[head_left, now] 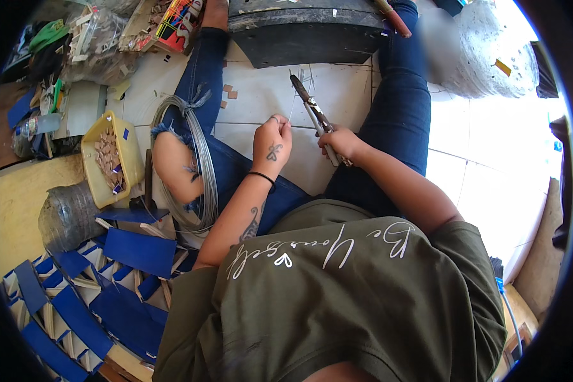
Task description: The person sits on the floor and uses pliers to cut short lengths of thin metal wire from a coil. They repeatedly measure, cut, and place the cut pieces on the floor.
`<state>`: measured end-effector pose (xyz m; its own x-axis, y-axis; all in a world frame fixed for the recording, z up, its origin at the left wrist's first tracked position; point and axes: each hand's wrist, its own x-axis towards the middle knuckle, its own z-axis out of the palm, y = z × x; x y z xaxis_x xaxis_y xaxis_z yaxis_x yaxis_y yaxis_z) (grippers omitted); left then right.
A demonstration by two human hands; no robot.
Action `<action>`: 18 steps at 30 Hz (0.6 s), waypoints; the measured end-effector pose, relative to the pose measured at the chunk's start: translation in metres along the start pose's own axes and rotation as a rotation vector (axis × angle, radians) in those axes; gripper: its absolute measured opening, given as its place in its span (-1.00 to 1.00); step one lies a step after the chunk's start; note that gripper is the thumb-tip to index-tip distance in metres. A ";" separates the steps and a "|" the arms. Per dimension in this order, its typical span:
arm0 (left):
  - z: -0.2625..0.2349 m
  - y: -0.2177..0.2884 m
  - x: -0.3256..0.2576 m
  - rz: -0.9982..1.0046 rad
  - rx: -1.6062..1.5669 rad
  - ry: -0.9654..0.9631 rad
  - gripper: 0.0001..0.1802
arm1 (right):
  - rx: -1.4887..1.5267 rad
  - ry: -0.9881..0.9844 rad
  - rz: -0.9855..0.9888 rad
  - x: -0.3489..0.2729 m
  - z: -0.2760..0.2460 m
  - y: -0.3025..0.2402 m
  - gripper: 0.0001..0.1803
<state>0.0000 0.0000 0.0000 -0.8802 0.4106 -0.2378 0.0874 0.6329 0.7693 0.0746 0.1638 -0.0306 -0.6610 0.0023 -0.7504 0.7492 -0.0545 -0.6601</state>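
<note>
My left hand (272, 145) is closed, its fingers pinching a thin wire (291, 109) that sticks up from the fingertips. To its right, my right hand (344, 144) wraps round the handles of worn, long-handled pliers (309, 102). Their dark jaws point away from me, close to the wire's upper end. Beyond both hands, several thin straight wire pieces (307, 77) lie on the white floor tiles. A coil of silvery wire (209, 191) hangs round my left knee, tied at its far end.
A dark box (299, 38) stands between my feet. On the left are a yellow basket (134, 162) of small wooden pieces, a plastic bottle (39, 125) and stacked blue panels (139, 252). A bulging clear plastic bag (493, 57) sits at the far right.
</note>
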 end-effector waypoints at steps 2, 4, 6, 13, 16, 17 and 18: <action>0.005 -0.006 0.002 -0.009 0.002 -0.010 -0.87 | -0.043 0.030 0.004 0.002 0.002 0.001 -0.72; 0.011 -0.011 -0.003 -0.018 0.010 -0.010 -0.87 | -0.064 0.051 0.058 -0.003 0.004 0.004 -0.73; 0.013 -0.016 0.001 -0.010 0.021 0.004 -0.88 | -0.077 0.068 0.077 0.001 0.006 0.003 -0.73; 0.012 -0.020 0.003 -0.046 0.051 -0.003 -0.88 | -0.319 0.144 0.087 0.016 0.012 0.008 -0.69; 0.013 -0.018 0.003 -0.048 0.008 0.005 -0.87 | -0.320 0.173 0.111 0.017 0.008 0.005 -0.66; 0.012 -0.018 0.002 -0.046 -0.011 0.009 -0.87 | -0.294 0.174 0.132 0.015 0.006 0.001 -0.65; 0.010 -0.018 0.003 -0.041 -0.012 0.021 -0.87 | -0.202 0.117 0.113 0.012 0.005 -0.001 -0.63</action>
<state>0.0010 -0.0033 -0.0204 -0.8927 0.3703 -0.2567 0.0456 0.6411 0.7661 0.0655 0.1590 -0.0387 -0.5722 0.1241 -0.8107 0.8189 0.1398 -0.5566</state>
